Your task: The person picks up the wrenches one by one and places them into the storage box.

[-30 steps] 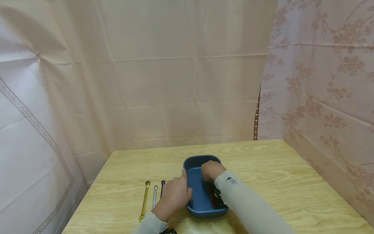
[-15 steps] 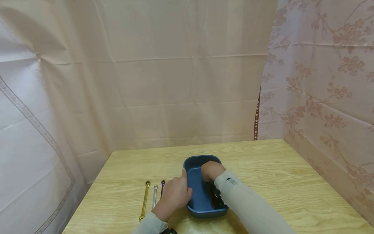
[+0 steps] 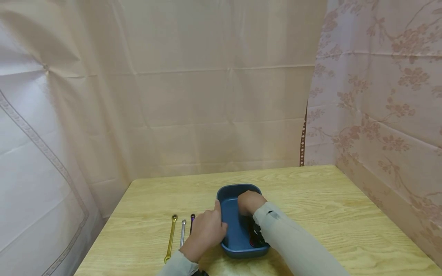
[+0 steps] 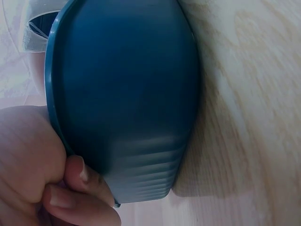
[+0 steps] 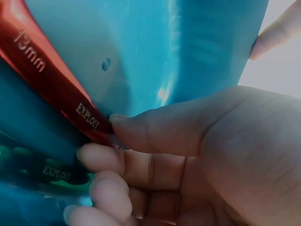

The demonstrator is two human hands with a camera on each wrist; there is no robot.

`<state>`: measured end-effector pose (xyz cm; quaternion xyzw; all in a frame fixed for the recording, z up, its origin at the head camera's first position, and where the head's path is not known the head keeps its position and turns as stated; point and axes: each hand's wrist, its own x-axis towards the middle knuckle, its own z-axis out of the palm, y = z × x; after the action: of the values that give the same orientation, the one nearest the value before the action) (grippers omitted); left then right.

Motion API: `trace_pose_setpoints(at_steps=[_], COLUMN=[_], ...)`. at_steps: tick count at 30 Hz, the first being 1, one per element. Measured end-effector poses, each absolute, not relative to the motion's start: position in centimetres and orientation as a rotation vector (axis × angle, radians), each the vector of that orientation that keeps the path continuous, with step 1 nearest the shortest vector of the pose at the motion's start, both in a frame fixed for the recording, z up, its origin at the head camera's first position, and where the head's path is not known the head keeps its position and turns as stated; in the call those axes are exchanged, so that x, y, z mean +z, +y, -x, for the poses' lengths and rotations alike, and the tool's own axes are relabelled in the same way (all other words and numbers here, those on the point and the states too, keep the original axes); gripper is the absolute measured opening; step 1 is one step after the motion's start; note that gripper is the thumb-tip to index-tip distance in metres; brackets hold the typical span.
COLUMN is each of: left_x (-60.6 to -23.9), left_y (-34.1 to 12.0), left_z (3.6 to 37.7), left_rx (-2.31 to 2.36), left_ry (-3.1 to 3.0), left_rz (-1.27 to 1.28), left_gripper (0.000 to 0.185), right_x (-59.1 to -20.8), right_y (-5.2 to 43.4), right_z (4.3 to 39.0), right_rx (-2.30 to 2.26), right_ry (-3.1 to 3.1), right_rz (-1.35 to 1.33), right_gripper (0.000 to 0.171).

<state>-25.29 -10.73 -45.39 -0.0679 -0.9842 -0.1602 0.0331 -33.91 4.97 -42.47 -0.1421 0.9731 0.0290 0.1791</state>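
A deep blue plastic tray (image 3: 236, 230) stands on the table. My left hand (image 3: 207, 230) grips its left rim, with fingertips curled at the edge in the left wrist view. My right hand (image 3: 250, 202) reaches down into the tray, its fingers hidden from the head view. In the right wrist view, thumb and forefinger pinch the end of a red wrench (image 5: 66, 84) marked 13mm and EXPLOIT. Below it in that view lies a green wrench (image 5: 51, 169), close to the other fingertips. Sleeve and wrist partly cover the tray's right side in the head view.
Left of the tray, a gold wrench (image 3: 170, 239), a silver wrench (image 3: 182, 232) and a purple wrench (image 3: 192, 222) lie side by side on the wood-grain table (image 3: 293, 184). My left hand partly covers the purple one. Hanging cloth (image 3: 214, 115) encloses the table's back and sides.
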Motion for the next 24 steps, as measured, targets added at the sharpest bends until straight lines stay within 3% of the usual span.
trace_pose_setpoints(at_steps=[24], left_x=[-45.42], left_y=[-10.70], left_z=[25.25], left_rx=[-0.473], left_ry=[-3.018], left_rz=[0.211], left_gripper=[0.078], right_x=[-42.30], right_y=[5.14], right_z=[33.56], right_rx=[0.035], right_ry=[2.836], right_rz=[0.427], right_gripper=[0.016])
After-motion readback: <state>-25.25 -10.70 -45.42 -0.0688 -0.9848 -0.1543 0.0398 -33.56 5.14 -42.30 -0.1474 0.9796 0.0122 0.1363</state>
